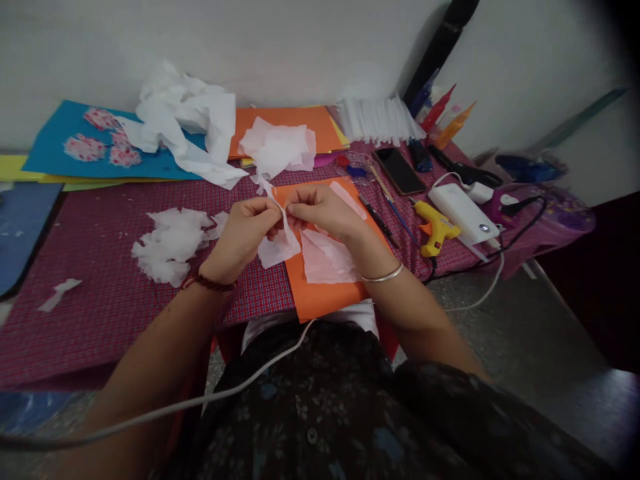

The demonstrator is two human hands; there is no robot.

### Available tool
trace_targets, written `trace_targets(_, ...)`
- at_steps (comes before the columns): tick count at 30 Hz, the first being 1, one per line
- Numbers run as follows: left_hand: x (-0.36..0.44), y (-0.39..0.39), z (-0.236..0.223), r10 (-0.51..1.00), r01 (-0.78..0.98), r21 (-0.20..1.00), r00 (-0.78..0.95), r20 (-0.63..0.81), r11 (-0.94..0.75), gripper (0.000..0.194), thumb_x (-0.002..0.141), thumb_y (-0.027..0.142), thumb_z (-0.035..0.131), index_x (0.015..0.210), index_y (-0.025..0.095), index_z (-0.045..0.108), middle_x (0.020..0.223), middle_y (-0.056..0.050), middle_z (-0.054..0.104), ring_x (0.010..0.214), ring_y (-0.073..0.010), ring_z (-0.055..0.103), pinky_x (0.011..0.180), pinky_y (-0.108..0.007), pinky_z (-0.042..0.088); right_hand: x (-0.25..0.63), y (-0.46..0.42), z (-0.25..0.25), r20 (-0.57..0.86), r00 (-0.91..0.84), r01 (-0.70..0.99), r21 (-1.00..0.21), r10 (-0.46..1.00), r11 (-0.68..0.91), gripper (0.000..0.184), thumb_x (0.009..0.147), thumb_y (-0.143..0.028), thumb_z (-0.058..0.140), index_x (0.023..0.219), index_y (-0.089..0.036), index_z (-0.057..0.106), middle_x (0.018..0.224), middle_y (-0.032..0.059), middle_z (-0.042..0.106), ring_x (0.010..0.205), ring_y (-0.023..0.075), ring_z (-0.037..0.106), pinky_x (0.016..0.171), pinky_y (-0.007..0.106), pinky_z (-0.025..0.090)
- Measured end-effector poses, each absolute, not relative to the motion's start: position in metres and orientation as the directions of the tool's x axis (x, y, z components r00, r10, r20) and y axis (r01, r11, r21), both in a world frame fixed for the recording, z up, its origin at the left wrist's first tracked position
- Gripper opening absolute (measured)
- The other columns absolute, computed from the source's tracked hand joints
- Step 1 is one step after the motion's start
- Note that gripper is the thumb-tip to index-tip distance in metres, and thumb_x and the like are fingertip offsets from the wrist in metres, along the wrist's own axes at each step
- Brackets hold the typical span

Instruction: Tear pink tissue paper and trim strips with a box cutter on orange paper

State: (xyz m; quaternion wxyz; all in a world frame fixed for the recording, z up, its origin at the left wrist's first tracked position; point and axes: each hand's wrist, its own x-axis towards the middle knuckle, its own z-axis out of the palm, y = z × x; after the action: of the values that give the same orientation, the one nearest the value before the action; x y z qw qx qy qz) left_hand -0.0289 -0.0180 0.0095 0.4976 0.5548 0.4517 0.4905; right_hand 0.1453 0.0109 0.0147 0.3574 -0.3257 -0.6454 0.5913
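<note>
Both hands meet over the left edge of an orange sheet (320,303). Between finger and thumb, my left hand (246,227) pinches a thin strip of white tissue paper (285,225). Close against it, my right hand (323,210) grips the same tissue from the other side, its fingertips nearly touching the left ones. Part of the tissue is hidden by the fingers. Pale pink tissue pieces (330,260) lie on the orange sheet under my right wrist. Left of my left hand is a heap of torn white tissue (173,243).
Behind the hands, stacked tissue squares (280,148) rest on orange paper. Crumpled white tissue (187,123) and red-and-white clumps (86,148) lie on blue card (55,143). To the right are a phone (399,170), a yellow glue gun (434,228), a white power bank (463,212) and cables.
</note>
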Motion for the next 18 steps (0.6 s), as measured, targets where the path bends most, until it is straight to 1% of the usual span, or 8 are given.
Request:
trace_targets(3,-0.0289,-0.0185,0.0133,0.988,-0.023,0.999,0.146,0.045,-0.042,0.008,0.064,0.019,0.063,0.056,0.018,0.065,0.056,0.000,0.061,0.045,-0.0072,0.049,0.044,-0.020,0.036,0.1466,0.0124,0.0140,0.100,-0.541,-0.033,-0.995,0.835,0.098,0.015,0.089,-0.008,0.065,0.078,-0.016,0.060,0.066,-0.0036,0.065,0.058,0.0065,0.058,0.056,0.017,0.048)
trace_targets(7,-0.0283,-0.0191,0.0167,0.983,-0.074,0.996,0.183,-0.034,0.048,0.014,0.065,0.027,0.071,0.055,0.018,0.066,0.054,-0.001,0.061,0.044,-0.0073,0.050,0.044,-0.019,0.038,0.1470,0.0154,0.0105,0.126,-0.564,-0.044,-0.991,0.816,0.123,0.015,0.087,-0.008,0.067,0.079,-0.017,0.058,0.066,-0.0051,0.063,0.058,0.0056,0.056,0.055,0.016,0.047)
trace_targets(11,-0.0286,-0.0191,0.0162,0.979,-0.094,0.991,0.192,-0.072,0.091,0.012,0.063,0.024,0.073,0.056,0.017,0.065,0.052,0.001,0.059,0.044,-0.0068,0.050,0.045,-0.018,0.038,0.1473,0.0165,0.0091,0.141,-0.576,-0.053,-0.989,0.805,0.135,0.016,0.087,-0.008,0.066,0.078,-0.017,0.057,0.066,-0.0050,0.062,0.058,0.0058,0.057,0.055,0.016,0.047)
trace_targets(15,-0.0289,-0.0196,0.0177,0.974,-0.104,0.983,0.186,-0.128,0.149,0.007,0.063,0.021,0.070,0.060,0.017,0.067,0.056,0.000,0.063,0.046,-0.0076,0.052,0.045,-0.019,0.039,0.1479,0.0161,0.0100,0.149,-0.575,-0.051,-0.988,0.804,0.147,0.016,0.086,-0.009,0.067,0.078,-0.017,0.057,0.065,-0.0059,0.060,0.058,0.0054,0.054,0.055,0.016,0.045)
trace_targets(18,-0.0287,-0.0203,0.0195,0.970,-0.095,0.979,0.184,-0.160,0.179,0.007,0.065,0.020,0.069,0.060,0.017,0.066,0.058,-0.001,0.064,0.047,-0.0075,0.052,0.046,-0.019,0.040,0.1483,0.0143,0.0124,0.141,-0.567,-0.043,-0.989,0.812,0.142,0.015,0.085,-0.008,0.066,0.078,-0.018,0.058,0.065,-0.0061,0.059,0.057,0.0055,0.053,0.054,0.016,0.044)
